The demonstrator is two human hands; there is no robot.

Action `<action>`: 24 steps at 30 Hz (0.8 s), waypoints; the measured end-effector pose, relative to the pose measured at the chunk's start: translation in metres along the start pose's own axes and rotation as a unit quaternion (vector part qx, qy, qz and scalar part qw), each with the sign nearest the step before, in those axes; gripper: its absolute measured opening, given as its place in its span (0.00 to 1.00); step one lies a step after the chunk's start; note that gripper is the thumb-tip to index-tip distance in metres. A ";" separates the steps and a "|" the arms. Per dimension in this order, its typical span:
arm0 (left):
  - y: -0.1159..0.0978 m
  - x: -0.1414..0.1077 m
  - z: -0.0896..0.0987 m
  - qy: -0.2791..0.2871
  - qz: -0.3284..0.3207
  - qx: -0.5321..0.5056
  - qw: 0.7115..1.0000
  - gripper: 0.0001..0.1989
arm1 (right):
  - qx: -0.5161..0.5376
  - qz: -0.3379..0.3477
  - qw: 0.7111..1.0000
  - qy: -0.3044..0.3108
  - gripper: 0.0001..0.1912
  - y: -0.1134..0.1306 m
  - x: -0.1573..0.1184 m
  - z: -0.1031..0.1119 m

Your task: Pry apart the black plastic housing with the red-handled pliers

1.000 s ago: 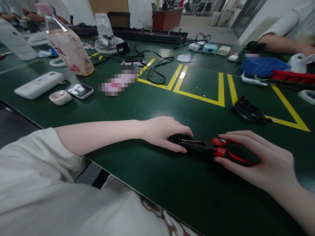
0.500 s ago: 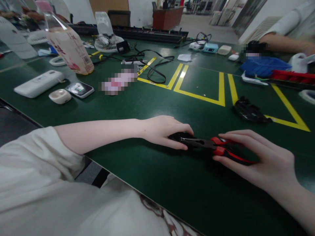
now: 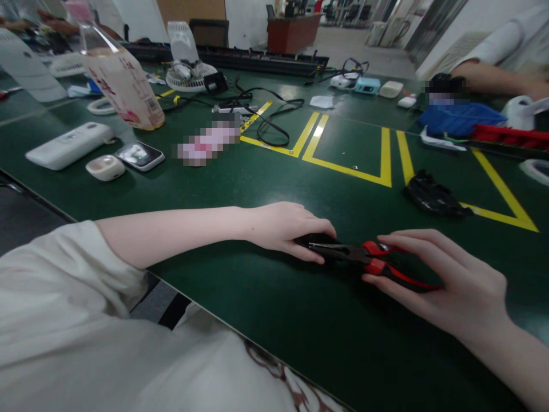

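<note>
My left hand (image 3: 287, 229) rests low over the green table (image 3: 266, 297), its thumb and fingers closed round a black object (image 3: 315, 238) that is mostly hidden. Red-and-black long-nosed pliers (image 3: 373, 258) are in my right hand (image 3: 454, 274), the thumb on one handle and the fingers on the other. Their dark jaws point left and lie at the black object, between my left thumb and fingers. Whether the jaws grip it cannot be made out. A crumpled black piece (image 3: 435, 194) lies beyond my right hand.
At the left stand a bottle (image 3: 124, 86), a white power bank (image 3: 71, 146) and a small white-rimmed device (image 3: 140, 155). Black cables (image 3: 274, 123) and a small fan (image 3: 184, 63) are farther back. A blue tray (image 3: 463, 119) lies back right, near another person's arm (image 3: 493, 80).
My right hand and the pliers have shifted slightly left, bringing the jaws farther over the black object. My left hand has barely moved.
</note>
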State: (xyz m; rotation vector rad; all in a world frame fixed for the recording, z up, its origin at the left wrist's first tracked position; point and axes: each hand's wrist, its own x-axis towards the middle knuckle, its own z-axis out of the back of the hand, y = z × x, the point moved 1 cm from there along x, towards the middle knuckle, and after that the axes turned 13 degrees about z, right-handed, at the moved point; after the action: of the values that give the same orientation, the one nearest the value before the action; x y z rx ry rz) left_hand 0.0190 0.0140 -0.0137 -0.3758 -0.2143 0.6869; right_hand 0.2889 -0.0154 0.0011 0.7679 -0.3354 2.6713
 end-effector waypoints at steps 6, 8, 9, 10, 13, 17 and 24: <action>-0.002 0.002 0.000 0.011 0.008 0.001 1.000 0.26 | 0.030 -0.007 0.999 0.013 0.22 0.004 0.000 -0.004; -0.001 0.002 0.000 0.007 0.008 -0.004 1.000 0.26 | 0.029 -0.018 0.999 0.017 0.22 0.003 -0.001 -0.003; -0.001 0.001 0.000 0.004 0.006 -0.008 1.000 0.25 | 0.029 -0.024 0.999 0.018 0.21 0.002 -0.002 -0.003; -0.001 0.001 0.001 0.002 0.003 -0.012 1.000 0.24 | 0.029 -0.027 0.999 0.016 0.21 0.001 -0.002 -0.003; -0.002 0.000 0.002 -0.001 0.000 -0.019 1.000 0.23 | 0.033 -0.010 0.999 0.001 0.21 -0.002 -0.003 -0.002; -0.003 -0.001 0.003 0.002 0.000 -0.015 1.000 0.21 | 0.050 -0.011 0.999 -0.007 0.21 -0.003 -0.003 -0.001; -0.005 -0.003 0.006 -0.020 -0.036 0.019 0.999 0.20 | 0.099 -0.084 0.991 -0.009 0.19 -0.001 -0.005 -0.003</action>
State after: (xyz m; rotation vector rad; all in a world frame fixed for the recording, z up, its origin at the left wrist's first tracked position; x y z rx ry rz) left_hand 0.0180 0.0104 -0.0065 -0.3176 -0.2513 0.6261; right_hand 0.2917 -0.0146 -0.0035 0.8378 -0.0076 2.5647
